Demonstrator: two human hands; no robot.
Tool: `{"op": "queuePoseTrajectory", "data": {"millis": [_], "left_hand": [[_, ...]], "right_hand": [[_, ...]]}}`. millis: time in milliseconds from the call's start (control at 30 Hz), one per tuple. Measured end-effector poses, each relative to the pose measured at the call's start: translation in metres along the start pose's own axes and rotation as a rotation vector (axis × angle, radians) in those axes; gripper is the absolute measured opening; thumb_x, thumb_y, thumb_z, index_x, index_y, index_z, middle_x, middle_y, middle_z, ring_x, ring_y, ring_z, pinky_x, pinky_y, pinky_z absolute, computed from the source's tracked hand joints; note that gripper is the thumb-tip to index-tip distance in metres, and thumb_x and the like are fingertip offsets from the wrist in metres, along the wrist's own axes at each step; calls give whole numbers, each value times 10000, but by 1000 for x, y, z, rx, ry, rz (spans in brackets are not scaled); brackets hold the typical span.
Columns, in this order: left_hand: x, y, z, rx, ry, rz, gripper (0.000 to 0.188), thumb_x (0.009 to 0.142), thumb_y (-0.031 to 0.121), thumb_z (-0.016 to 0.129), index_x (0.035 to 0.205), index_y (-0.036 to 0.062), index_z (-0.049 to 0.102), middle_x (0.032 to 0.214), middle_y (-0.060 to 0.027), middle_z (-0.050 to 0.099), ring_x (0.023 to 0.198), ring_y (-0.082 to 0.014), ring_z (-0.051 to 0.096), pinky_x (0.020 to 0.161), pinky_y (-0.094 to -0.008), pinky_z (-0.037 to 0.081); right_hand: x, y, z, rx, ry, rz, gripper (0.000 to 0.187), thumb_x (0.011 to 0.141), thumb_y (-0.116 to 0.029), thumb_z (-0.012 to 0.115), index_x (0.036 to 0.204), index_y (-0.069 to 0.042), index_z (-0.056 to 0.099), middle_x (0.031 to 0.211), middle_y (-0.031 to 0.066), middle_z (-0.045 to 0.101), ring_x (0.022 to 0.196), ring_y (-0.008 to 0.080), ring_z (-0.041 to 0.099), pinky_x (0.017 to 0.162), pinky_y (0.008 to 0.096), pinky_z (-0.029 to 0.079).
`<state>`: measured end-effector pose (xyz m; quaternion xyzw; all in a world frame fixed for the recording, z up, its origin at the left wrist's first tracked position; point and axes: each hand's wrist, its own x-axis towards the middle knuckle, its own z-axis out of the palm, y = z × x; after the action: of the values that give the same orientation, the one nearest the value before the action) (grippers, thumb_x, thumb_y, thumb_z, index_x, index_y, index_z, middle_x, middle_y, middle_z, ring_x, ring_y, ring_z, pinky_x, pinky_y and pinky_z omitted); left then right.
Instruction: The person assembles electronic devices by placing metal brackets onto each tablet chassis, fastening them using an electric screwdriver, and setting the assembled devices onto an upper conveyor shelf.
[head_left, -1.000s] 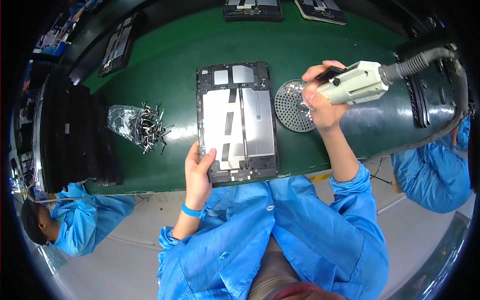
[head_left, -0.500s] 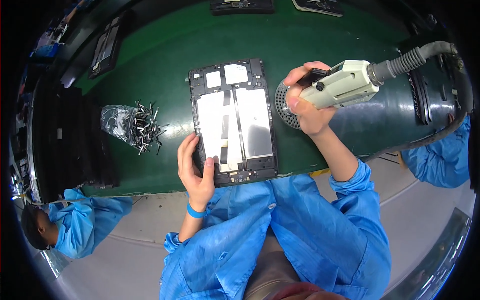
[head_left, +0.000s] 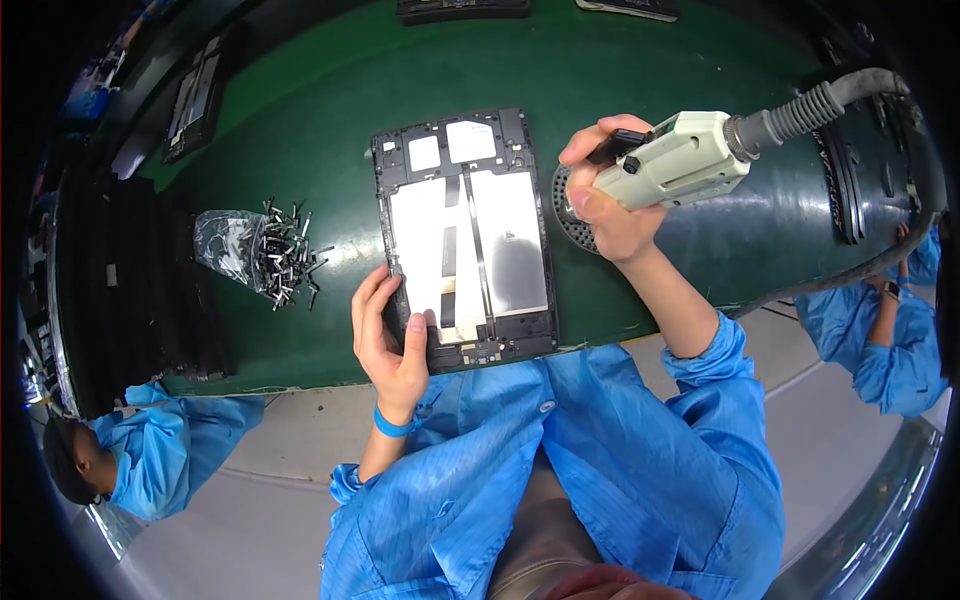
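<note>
An opened tablet (head_left: 430, 165) lies on the green table, back uncovered, with silvery-white battery panels and a black frame. My left hand (head_left: 392, 345) grips its lower left edge, thumb on top and fingers along the side. To the right of the tablet, my right hand (head_left: 622, 205) is closed around a cream hand tool (head_left: 695, 160) with a black lever and a ribbed grey hose (head_left: 800, 115). A round perforated metal disc (head_left: 566, 215) shows under that hand, partly covered by it. Whether the disc is joined to the tool, I cannot tell.
Left of the tablet, a clear plastic bag (head_left: 232, 245) lies beside a pile of small dark and silver pieces (head_left: 290, 262). Stacked black panels (head_left: 140, 280) stand further left. Other devices (head_left: 195, 95) rest along the far edges. Co-workers in blue sit at both sides.
My right hand and the tool have shifted slightly left and up in the picture. My left hand keeps its hold on the tablet. More of the right-hand co-worker's arm shows.
</note>
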<state>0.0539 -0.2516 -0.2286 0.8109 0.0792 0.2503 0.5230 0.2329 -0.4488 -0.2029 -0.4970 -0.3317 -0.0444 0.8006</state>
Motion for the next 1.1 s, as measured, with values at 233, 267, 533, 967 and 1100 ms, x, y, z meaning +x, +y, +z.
{"op": "queuePoseTrajectory", "data": {"millis": [233,267,533,967,1100], "left_hand": [[0,1,-1,-16,0,-36,356,790,69,577,1121,-58,543,1227,-209,489,1137,-298,481,977,-377,362],[0,1,-1,-16,0,-38,356,788,67,577,1120,-58,544,1227,-210,488,1138,-300,481,977,-377,362],[2,3,-3,-23,-12,-45,357,782,59,581,1120,-52,546,1228,-210,485,1131,-300,485,968,-375,370],[1,2,-2,-7,-77,-42,358,839,43,537,1174,-79,501,1280,-186,421,1179,-269,440,1007,-355,334],[1,3,0,-33,9,-56,350,776,54,595,1111,-43,555,1217,-208,496,1120,-306,497,957,-372,383]], "right_hand": [[0,1,0,11,-30,-12,487,718,77,545,1181,6,413,947,141,599,613,49,487,583,190,418],[1,2,-1,16,-40,-9,487,720,73,547,1184,7,412,944,144,599,611,50,486,582,190,419],[5,-3,2,59,-250,60,473,727,52,550,1180,19,417,869,117,573,630,67,491,588,198,420],[3,-8,7,-112,-24,40,525,753,78,560,1240,8,379,967,133,572,600,37,447,587,201,412],[11,-12,8,-84,19,-28,541,733,85,573,1237,10,391,967,135,572,604,36,448,564,189,397]]}}
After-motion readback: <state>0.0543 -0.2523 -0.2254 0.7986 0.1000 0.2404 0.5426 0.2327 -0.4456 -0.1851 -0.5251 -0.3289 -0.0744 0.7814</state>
